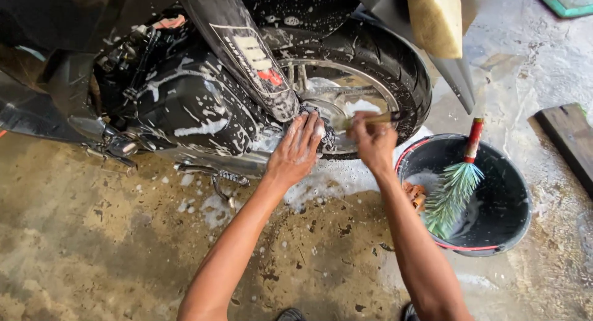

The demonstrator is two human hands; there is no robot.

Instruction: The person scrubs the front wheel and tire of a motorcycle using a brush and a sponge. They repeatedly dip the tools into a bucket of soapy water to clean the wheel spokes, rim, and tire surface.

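White suds coat the black rear end of a motorcycle (pixel 204 105) as a person bends over it on a wet concrete floor (pixel 111 247), seen from the head camera. The left hand (pixel 296 149) lies flat, fingers spread and closed on nothing, against the soapy hub of the rear wheel (pixel 370 62), just below the foam-streaked swingarm cover (pixel 247 55). At three o'clock from it, almost touching, the right hand (pixel 374 142) has its grip clamped on a small brush (pixel 370 118), the thin pale handle lying level and pointing toward the hub; whether its bristles meet the metal cannot be told under the lather.

The brush looks light and stiff, but slick with soap, so a firm pinch near the middle of the handle would likely serve best. The wheel is heavy and fixed; its rim and spokes look slippery, and a flat palm braces better there than fingertips.

At four o'clock from the right hand stands a black bucket (pixel 506 191) with a red rim, holding a green-bristled brush (pixel 454 194) with a red handle and something orange beside it. A yellowish cloth (pixel 435 18) hangs over the tail at twelve o'clock, and a dark wooden plank (pixel 571 139) lies at the right edge.
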